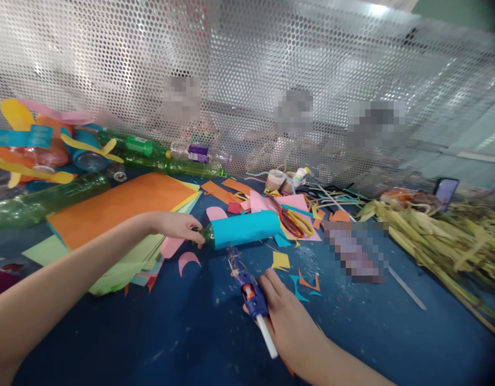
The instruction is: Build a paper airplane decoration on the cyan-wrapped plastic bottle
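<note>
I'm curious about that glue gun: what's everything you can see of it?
The glue gun has a dark blue, plastic-looking body, an orange part showing inside, and a white stick jutting from its rear. The person's right grip holds it over the blue table. Its nozzle points away from the person, near the blue-wrapped bottle; whether they touch is unclear.

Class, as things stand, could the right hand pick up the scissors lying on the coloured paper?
Probably not: the right hand is holding the glue gun. Otherwise the way looks free, with only flat paper scraps between hand and scissors.
</note>
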The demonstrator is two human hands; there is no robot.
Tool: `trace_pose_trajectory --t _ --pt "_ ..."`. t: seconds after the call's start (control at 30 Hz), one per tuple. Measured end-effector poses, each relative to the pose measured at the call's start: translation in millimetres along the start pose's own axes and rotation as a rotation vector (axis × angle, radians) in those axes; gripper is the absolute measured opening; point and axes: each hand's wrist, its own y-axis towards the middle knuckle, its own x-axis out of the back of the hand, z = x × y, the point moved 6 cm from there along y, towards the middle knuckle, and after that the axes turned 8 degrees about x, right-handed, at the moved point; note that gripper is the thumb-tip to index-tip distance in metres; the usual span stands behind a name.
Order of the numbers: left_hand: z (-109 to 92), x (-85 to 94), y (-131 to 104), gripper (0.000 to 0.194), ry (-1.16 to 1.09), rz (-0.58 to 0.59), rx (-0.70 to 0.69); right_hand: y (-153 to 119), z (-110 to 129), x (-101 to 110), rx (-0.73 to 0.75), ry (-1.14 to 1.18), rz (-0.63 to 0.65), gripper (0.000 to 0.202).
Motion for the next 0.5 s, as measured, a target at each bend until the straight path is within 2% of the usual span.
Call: trace_pose_trajectory --t 0.23,0.37,0.47,0.5 --pt "-2.2 0.5 -1.0 0.029 -0.020 -0.005 0.018 -5.7 -6.9 2.4 -0.009 -0.014 -0.063 0.011" --pt "-3.7 3.8 -2.2 0.032 -0.008 -0.036 0.018 -5.4 -12.5 24.2 0.000 -0.037 -0.001 0.008" --pt "-5.3 8.3 -3.7 0.035 0.046 -0.072 -0.013 -8.3 -32.2 46.9 -0.080 -0.256 -0.010 0.017" --pt "-5.5 12.2 -4.7 0.036 0.059 -0.123 -0.022 -10.6 -41.2 52.2 -0.116 -0.343 -0.011 0.019"
